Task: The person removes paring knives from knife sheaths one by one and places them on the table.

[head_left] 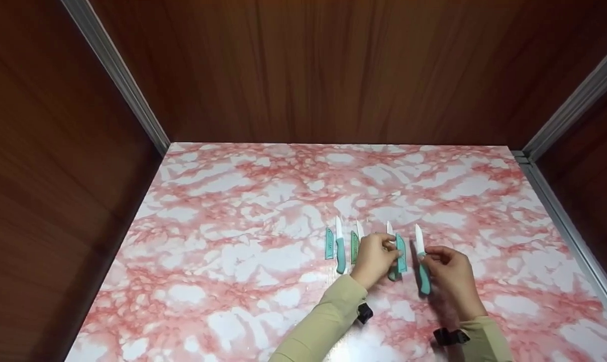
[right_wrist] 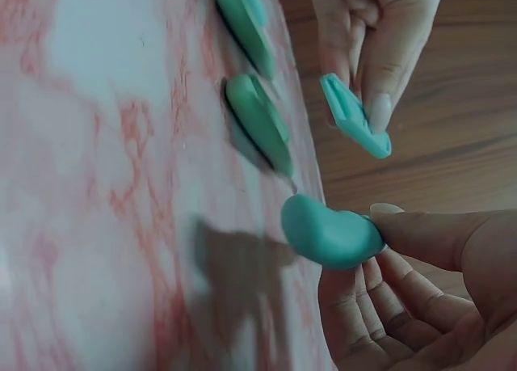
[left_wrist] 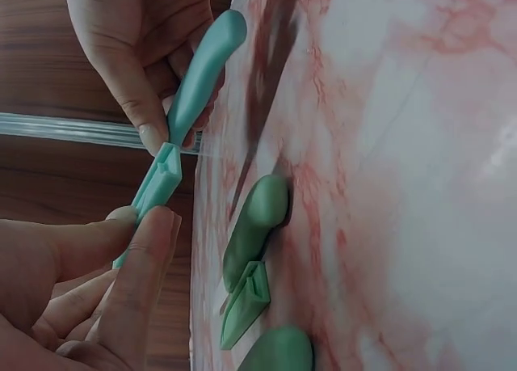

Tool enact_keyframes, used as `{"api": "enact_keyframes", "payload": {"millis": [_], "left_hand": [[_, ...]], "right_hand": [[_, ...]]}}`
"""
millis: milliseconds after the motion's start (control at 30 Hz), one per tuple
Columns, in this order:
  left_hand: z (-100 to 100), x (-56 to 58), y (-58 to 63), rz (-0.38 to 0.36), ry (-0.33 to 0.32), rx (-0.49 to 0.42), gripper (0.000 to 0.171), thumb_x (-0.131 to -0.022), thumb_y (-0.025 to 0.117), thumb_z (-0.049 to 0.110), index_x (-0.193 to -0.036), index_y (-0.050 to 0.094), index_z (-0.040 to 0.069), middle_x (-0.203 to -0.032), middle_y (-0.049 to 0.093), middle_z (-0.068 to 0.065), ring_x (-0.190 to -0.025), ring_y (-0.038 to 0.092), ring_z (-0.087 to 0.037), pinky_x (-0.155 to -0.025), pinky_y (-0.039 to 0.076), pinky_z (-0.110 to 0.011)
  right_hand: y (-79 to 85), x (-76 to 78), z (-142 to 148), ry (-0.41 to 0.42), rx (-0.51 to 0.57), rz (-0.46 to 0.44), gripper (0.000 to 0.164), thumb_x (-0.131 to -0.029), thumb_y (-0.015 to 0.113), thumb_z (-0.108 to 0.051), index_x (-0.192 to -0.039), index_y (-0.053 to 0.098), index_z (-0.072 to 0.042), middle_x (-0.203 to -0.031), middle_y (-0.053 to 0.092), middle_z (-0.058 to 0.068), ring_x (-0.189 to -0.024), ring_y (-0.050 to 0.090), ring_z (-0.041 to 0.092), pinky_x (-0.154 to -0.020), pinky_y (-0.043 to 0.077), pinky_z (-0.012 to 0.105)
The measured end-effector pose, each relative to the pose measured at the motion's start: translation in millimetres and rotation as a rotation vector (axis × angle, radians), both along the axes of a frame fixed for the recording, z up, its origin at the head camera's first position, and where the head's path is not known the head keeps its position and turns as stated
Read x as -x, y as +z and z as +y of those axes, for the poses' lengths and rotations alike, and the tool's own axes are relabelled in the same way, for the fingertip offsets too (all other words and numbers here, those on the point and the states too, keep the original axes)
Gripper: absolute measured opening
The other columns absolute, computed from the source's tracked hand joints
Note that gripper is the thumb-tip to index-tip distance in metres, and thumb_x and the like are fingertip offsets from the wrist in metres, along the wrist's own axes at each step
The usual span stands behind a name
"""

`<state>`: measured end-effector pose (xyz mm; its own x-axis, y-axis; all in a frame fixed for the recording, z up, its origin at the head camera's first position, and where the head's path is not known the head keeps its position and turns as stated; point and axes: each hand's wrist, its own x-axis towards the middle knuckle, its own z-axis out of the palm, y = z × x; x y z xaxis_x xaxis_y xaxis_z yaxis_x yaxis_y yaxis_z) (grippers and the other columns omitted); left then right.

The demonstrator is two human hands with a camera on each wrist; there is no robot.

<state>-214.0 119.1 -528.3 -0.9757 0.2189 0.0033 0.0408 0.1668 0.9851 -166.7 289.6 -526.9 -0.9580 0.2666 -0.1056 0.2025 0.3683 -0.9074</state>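
Note:
My right hand (head_left: 451, 269) pinches a small knife (head_left: 424, 279) by its teal handle near the white blade, which points away from me. Just left of it, my left hand (head_left: 376, 256) holds a teal blade cover (head_left: 401, 254) between thumb and fingers. Knife and cover are apart in the head view, both raised off the table. A knife with a green handle (left_wrist: 258, 217) lies on the table below, partly hidden by my left hand in the head view. Beside that handle is a green cover (left_wrist: 245, 302).
Left of my hands, another teal-handled knife (head_left: 340, 254) lies beside a teal cover (head_left: 329, 244). A green cover (head_left: 354, 246) and a white blade (head_left: 360, 229) show next to my left hand. Wood-grain panels (head_left: 303, 70) enclose the red-and-white marbled table (head_left: 233, 301).

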Motion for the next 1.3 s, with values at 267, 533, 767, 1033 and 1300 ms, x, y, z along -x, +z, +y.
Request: {"api": "enact_keyframes", "payload": {"millis": [267, 533, 767, 1033, 1300], "left_hand": [[13, 9.7, -0.2, 0.014, -0.01, 0.061, 0.028, -0.08, 0.072, -0.006, -0.108, 0.069, -0.001, -0.071, 0.06, 0.004, -0.054, 0.065, -0.017, -0.049, 0.051, -0.019], [26, 16.5, -5.5, 0.073, 0.004, 0.123, 0.025, -0.075, 0.074, -0.008, -0.1, 0.071, -0.002, -0.067, 0.062, 0.003, -0.047, 0.056, -0.003, -0.047, 0.048, -0.016], [31, 21.5, -7.3, 0.108, 0.034, 0.177, 0.013, -0.074, 0.07, -0.011, -0.076, 0.069, 0.002, -0.057, 0.053, 0.006, -0.042, 0.05, -0.001, -0.043, 0.045, -0.016], [37, 25.7, -4.9, 0.11, 0.006, 0.237, 0.02, -0.073, 0.069, -0.01, -0.064, 0.063, 0.007, -0.052, 0.046, 0.008, -0.046, 0.043, -0.004, -0.046, 0.039, -0.017], [43, 28.4, -2.7, 0.239, 0.029, 0.422, 0.03, -0.067, 0.075, -0.002, -0.053, 0.053, 0.013, -0.047, 0.042, 0.01, -0.047, 0.041, -0.008, -0.048, 0.036, -0.019]], "right_hand": [[-5.4, 5.9, 7, -0.034, 0.062, -0.034, 0.037, -0.09, 0.068, -0.02, -0.118, 0.061, 0.005, -0.091, 0.066, 0.011, -0.072, 0.065, 0.014, -0.062, 0.055, 0.029], [-8.7, 13.6, 12, -0.06, -0.007, -0.019, 0.036, -0.088, 0.072, -0.02, -0.112, 0.065, 0.006, -0.087, 0.068, 0.007, -0.071, 0.062, 0.008, -0.061, 0.052, 0.024], [-7.9, 14.4, 13, -0.074, 0.025, -0.047, 0.038, -0.087, 0.073, -0.021, -0.113, 0.064, 0.005, -0.086, 0.069, 0.006, -0.071, 0.062, 0.009, -0.061, 0.052, 0.025], [-11.8, 16.8, 15, -0.098, 0.102, -0.074, 0.039, -0.086, 0.073, -0.019, -0.114, 0.063, 0.006, -0.085, 0.069, 0.006, -0.069, 0.065, 0.011, -0.061, 0.053, 0.024], [-16.6, 20.2, 17, -0.115, 0.091, -0.047, 0.035, -0.086, 0.072, -0.015, -0.112, 0.064, 0.008, -0.082, 0.067, 0.004, -0.068, 0.064, 0.011, -0.061, 0.053, 0.024]]}}
